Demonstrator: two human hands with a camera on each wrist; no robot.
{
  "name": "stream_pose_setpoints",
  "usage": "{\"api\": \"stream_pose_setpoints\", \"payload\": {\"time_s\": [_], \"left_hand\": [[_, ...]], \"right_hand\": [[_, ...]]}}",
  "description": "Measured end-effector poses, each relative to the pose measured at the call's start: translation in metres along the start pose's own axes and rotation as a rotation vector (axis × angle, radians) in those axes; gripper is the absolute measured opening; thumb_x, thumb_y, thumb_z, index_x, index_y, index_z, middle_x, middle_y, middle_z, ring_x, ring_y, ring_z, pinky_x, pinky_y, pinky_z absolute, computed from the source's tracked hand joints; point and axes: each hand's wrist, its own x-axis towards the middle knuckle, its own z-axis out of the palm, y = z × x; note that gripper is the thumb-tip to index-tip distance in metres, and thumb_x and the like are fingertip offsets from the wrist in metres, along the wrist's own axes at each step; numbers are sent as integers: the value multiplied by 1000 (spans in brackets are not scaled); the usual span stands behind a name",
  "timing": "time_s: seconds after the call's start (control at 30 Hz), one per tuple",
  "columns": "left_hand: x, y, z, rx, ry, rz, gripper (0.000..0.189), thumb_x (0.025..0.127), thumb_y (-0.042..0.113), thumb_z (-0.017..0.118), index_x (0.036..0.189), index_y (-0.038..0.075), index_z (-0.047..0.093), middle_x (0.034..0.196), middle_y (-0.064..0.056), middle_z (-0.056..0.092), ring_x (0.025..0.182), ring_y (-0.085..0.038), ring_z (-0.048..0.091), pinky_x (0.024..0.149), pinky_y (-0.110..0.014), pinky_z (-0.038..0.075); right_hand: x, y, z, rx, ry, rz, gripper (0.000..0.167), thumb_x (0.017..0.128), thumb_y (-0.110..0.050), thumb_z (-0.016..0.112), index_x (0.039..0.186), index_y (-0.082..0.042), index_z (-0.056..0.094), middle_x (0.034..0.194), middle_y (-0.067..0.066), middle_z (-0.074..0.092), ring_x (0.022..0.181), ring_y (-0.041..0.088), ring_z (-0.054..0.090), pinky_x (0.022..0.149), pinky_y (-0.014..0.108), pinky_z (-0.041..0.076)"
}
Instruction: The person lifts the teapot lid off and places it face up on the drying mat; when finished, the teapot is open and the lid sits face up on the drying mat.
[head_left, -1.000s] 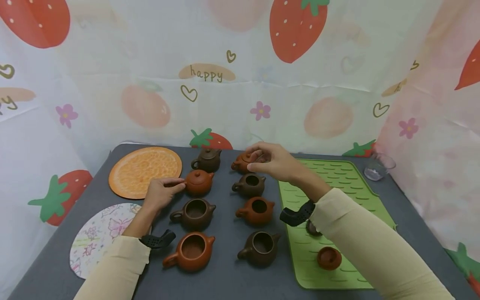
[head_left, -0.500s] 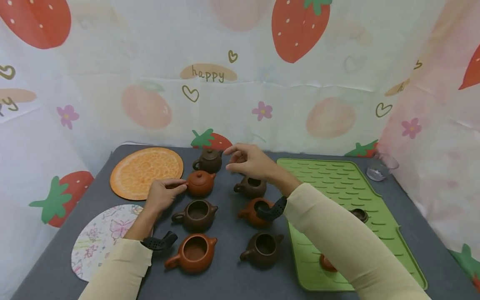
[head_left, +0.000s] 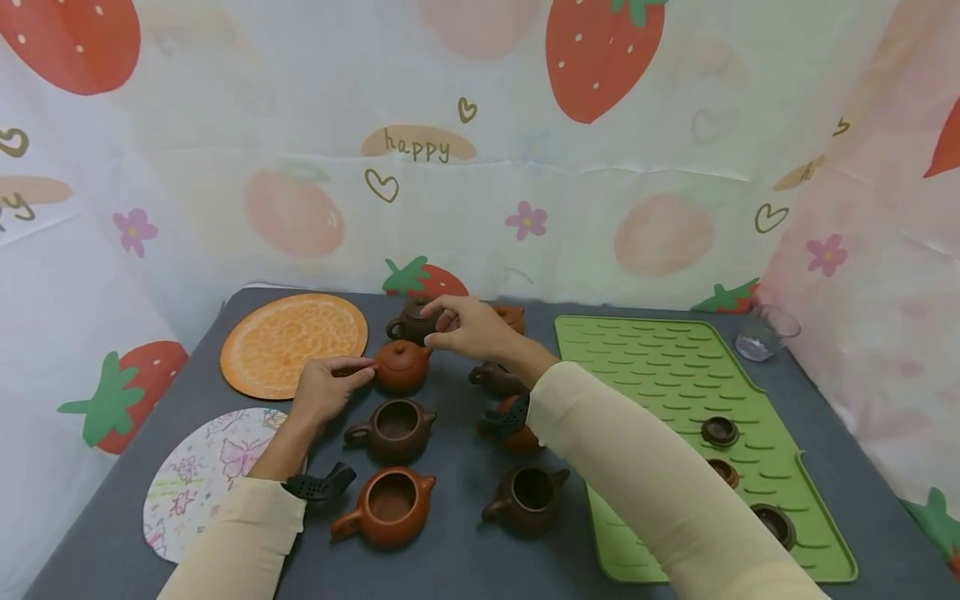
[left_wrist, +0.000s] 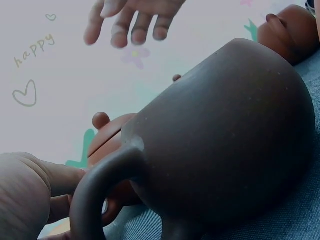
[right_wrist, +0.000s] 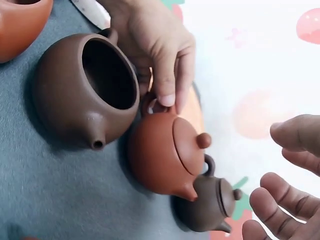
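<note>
My left hand (head_left: 322, 390) pinches the handle of a lidded red-orange clay teapot (head_left: 401, 368), which stands upright in the left row. In the right wrist view, thumb and fingers close on that handle. My right hand (head_left: 474, 333) hovers just right of this teapot, holding nothing; its fingers are spread and slightly bent in the right wrist view (right_wrist: 287, 185). Behind the red-orange teapot sits a lidded dark brown teapot (head_left: 408, 323), partly covered by the right hand. A lidless brown teapot (head_left: 395, 429) stands in front, filling much of the left wrist view.
Nearer stand lidless orange (head_left: 390, 507) and brown (head_left: 528, 500) teapots. The right forearm partly hides others, and an orange lidded teapot (head_left: 513, 317) is behind. Several lids lie on the green mat (head_left: 637, 358). A glass cup (head_left: 765, 335) and two round mats (head_left: 292, 346) flank them.
My right hand has moved left, from the back orange lidded teapot to beside the red-orange one. The left hand keeps its pinch on the handle.
</note>
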Motion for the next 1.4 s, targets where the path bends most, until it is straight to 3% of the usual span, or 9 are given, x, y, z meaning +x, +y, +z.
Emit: {"api": "stream_pose_setpoints", "payload": {"time_s": [0.4, 0.7, 1.1, 1.4], "left_hand": [[2, 0, 0, -20, -5, -13, 24, 89, 15, 72, 108, 0, 74, 106, -14, 69, 103, -25, 59, 71, -20, 46], [1, 2, 2, -3, 4, 12, 24, 89, 17, 72, 106, 0, 74, 101, -12, 71, 101, -26, 61, 71, -21, 47], [-1, 2, 0, -8, -3, -17, 25, 90, 17, 72, 108, 0, 74, 105, -14, 69, 98, -25, 61, 68, -23, 47], [-2, 2, 0, -8, 10, -2, 24, 89, 15, 72, 108, 0, 74, 103, -14, 70, 96, -25, 61, 68, -22, 47]], "right_hand": [[23, 12, 26, -67, -37, 52, 42, 93, -19, 68, 131, -7, 56, 98, 7, 61, 81, 19, 59, 69, 33, 49], [31, 12, 46, -89, 11, 124, 39, 94, -24, 66, 130, -11, 59, 101, 5, 58, 83, 19, 57, 68, 34, 49], [35, 6, 60, -178, -17, 105, 37, 95, -22, 65, 129, -9, 61, 101, 4, 59, 89, 18, 57, 72, 31, 49], [39, 7, 65, -238, 45, 114, 21, 93, -23, 68, 111, -13, 70, 98, 2, 63, 88, 18, 58, 70, 30, 49]]}}
